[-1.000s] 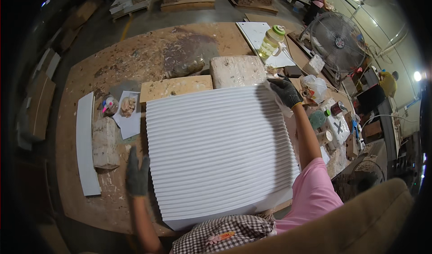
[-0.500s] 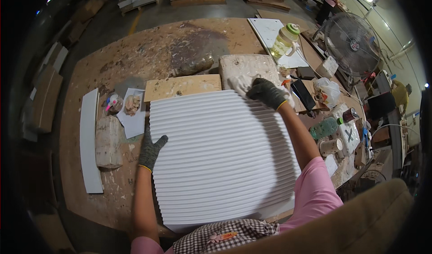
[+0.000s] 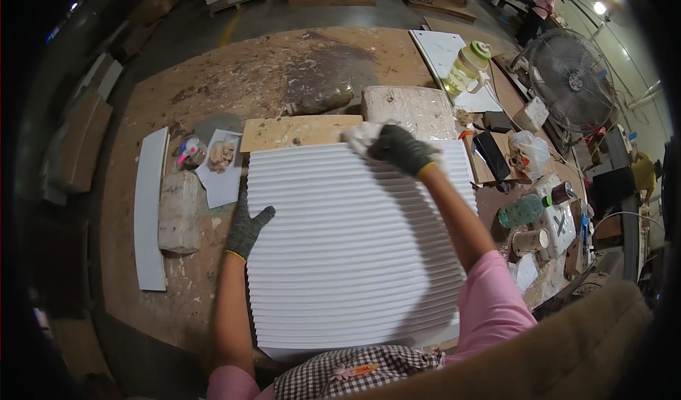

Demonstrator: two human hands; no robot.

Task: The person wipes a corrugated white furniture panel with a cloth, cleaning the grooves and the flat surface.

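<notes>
A white ridged panel (image 3: 340,251) lies flat in front of me, its grooves running left to right. My right hand (image 3: 401,150), in a dark grey knit glove, is closed on a whitish cloth (image 3: 362,137) and presses it against the panel's far edge. At the panel's left edge rests my left hand (image 3: 248,230), gloved alike, its thumb spread over the surface and its fingers along the side, partly hidden. Beyond the far edge are a light wooden board (image 3: 298,132) and a wrapped block (image 3: 409,110).
On the stained worktable (image 3: 206,81), a white strip (image 3: 150,208) and another wrapped block (image 3: 179,212) lie left. To the right are a phone (image 3: 491,155), a green bottle (image 3: 523,210), a paper cup (image 3: 530,241) and a drink jug (image 3: 468,67). A large fan (image 3: 572,79) stands beyond.
My right hand has moved left along the panel's far edge with the cloth. My left hand keeps its place at the left edge. The whole view has shifted slightly.
</notes>
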